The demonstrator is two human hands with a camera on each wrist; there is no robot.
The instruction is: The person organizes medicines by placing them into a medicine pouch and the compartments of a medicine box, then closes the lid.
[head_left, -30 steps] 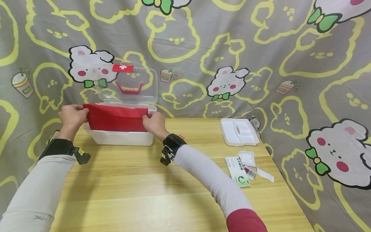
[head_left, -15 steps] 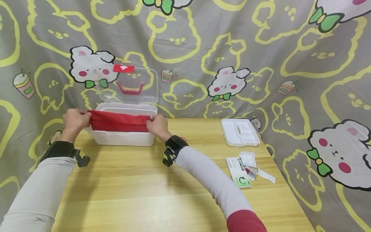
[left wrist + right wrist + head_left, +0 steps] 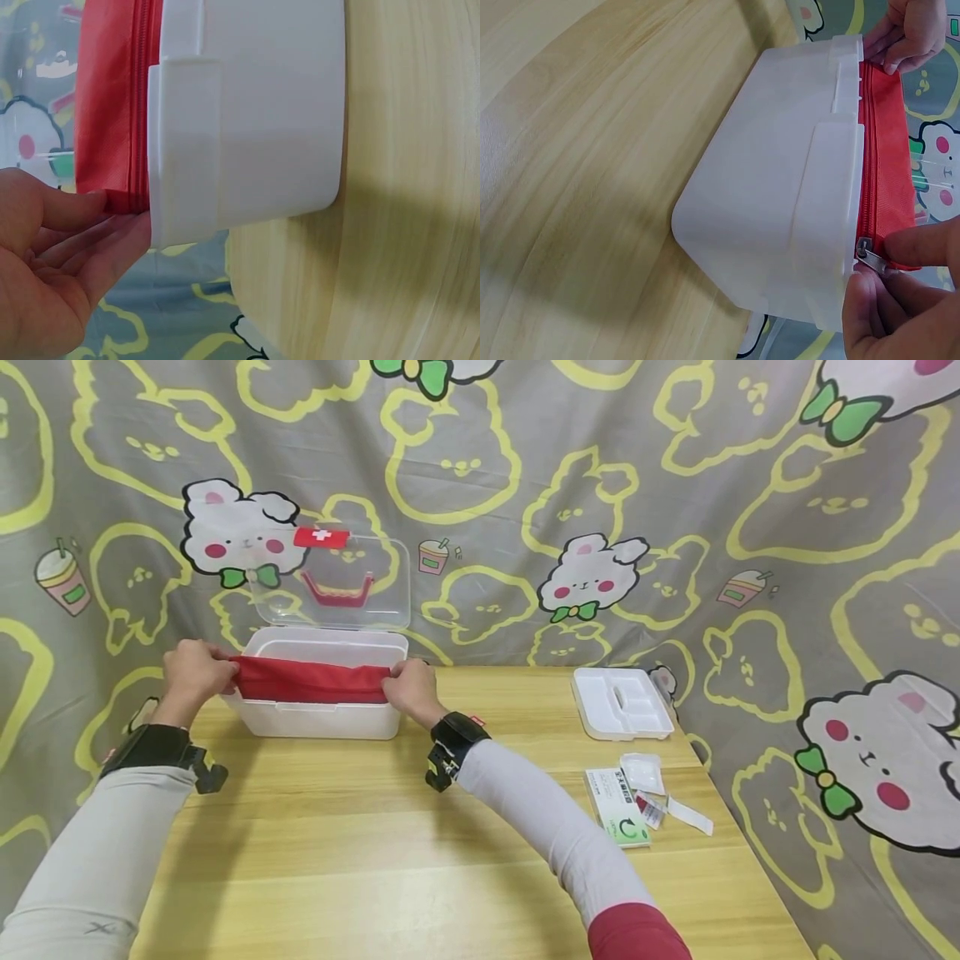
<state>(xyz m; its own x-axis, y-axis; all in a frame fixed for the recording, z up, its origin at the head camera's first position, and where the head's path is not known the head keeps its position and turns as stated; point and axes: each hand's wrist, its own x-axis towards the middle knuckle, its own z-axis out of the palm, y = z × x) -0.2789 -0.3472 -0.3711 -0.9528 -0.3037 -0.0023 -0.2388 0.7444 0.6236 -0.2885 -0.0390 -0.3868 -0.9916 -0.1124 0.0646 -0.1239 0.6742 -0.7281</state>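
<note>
A red zippered pouch [image 3: 315, 682] stands partly inside a white plastic box [image 3: 322, 720], its upper part above the front rim. My left hand [image 3: 197, 675] pinches the pouch's left end, thumb on one face and fingers on the other, as the left wrist view shows the pouch [image 3: 112, 105] and hand [image 3: 52, 262]. At the other end my right hand [image 3: 412, 689] pinches the pouch's corner. In the right wrist view, that hand [image 3: 911, 300] is beside the metal zipper pull [image 3: 871, 257]. The pouch's lower part is hidden by the box wall.
The box's clear lid [image 3: 382, 581] stands raised behind it, with a red handle [image 3: 337, 595]. At the table's right lie a white compartment tray [image 3: 596, 706], a green-and-white carton [image 3: 617, 806], a clear packet [image 3: 642, 774] and small wrappers [image 3: 690, 816]. A patterned curtain hangs behind.
Both hands have lowered the red pouch further into the box, so less of it shows above the rim and more of the box's inside is visible behind it.
</note>
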